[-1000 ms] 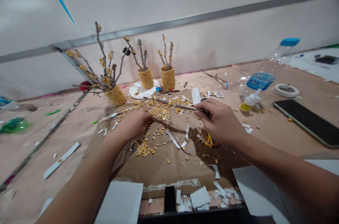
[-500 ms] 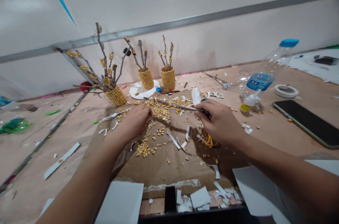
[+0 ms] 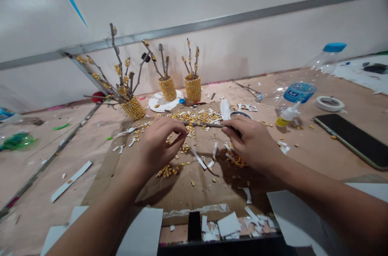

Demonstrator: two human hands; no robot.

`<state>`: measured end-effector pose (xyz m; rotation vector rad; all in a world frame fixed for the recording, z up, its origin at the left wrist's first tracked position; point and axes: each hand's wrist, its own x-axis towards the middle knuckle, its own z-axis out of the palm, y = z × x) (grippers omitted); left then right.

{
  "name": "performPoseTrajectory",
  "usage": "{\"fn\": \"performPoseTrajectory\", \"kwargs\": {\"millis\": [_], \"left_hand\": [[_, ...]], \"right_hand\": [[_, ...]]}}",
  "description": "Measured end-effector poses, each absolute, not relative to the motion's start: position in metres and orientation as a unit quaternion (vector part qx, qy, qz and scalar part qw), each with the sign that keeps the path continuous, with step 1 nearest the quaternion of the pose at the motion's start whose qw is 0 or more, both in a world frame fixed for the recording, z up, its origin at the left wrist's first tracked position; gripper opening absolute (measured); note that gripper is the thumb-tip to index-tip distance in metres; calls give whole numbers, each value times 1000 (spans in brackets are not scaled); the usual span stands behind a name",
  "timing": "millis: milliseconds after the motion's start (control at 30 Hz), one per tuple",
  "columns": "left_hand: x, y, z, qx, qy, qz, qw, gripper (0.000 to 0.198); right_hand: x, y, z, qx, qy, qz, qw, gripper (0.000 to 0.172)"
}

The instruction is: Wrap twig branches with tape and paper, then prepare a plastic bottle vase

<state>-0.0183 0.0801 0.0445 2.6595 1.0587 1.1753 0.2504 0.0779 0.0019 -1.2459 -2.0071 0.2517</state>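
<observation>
My right hand (image 3: 253, 139) is closed around one end of a bare brown twig (image 3: 206, 124), which lies level across the view. At the twig's other end is my left hand (image 3: 162, 141), thumb and forefinger pinched together just below the wood. Whatever sits in that pinch is too small or hidden to make out. Beneath both hands, yellow corn kernels (image 3: 198, 116) are heaped and scattered over a cardboard sheet (image 3: 182, 197). White paper strips (image 3: 198, 159) lie among them. Under my right hand is something orange (image 3: 239, 162), partly covered.
Several kernel-covered pots (image 3: 193, 89) with twigs stand at the back, one on a white disc (image 3: 154, 104). To the right are a plastic bottle (image 3: 298, 92), a glue bottle (image 3: 286, 116), a tape roll (image 3: 330, 103) and a phone (image 3: 351, 137). Paper scraps (image 3: 229, 223) lie in front.
My left hand has turned and moved slightly right and up, its fingertips now at the twig's left end. The twig has tilted nearer to level in my right hand.
</observation>
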Motion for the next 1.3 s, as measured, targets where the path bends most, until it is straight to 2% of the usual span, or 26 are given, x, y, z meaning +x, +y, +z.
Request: {"fn": "performPoseTrajectory", "kwargs": {"millis": [233,767,1300], "left_hand": [[-10,81,36,872,319,359,-94,14],[-13,87,27,890,296,311,-155,13],[-4,81,36,841,384,381,-17,17]], "right_hand": [[246,74,0,-478,-792,95,368,19],[243,68,2,-464,-801,97,366,15],[242,67,1,-437,-814,84,374,18]]}}
